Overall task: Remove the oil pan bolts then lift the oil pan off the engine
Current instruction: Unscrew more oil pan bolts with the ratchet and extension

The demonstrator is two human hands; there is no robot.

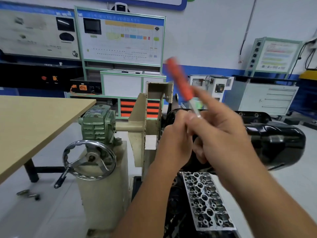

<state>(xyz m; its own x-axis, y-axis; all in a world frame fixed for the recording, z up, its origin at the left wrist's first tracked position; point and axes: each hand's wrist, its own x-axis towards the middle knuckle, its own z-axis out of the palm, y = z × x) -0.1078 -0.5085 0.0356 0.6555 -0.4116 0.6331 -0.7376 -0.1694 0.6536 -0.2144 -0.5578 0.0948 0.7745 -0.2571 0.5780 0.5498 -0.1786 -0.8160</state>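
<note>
Holding an orange-handled tool (180, 79) up at the centre of view, both hands meet over the engine. The right hand (221, 134) has its fingers curled round the tool's metal shaft, the handle slanting up toward 11 o'clock, blurred. The left hand (175, 134) pinches the shaft just below; what its fingertips hold there cannot be made out. The black oil pan (277, 143) lies at 3 o'clock of the hands, on the engine (205, 200), whose pale metal face shows at 6 o'clock. A handwheel (89, 160) and green gearbox (97, 124) stand at 9 o'clock, near a wooden table (30, 124).
</note>
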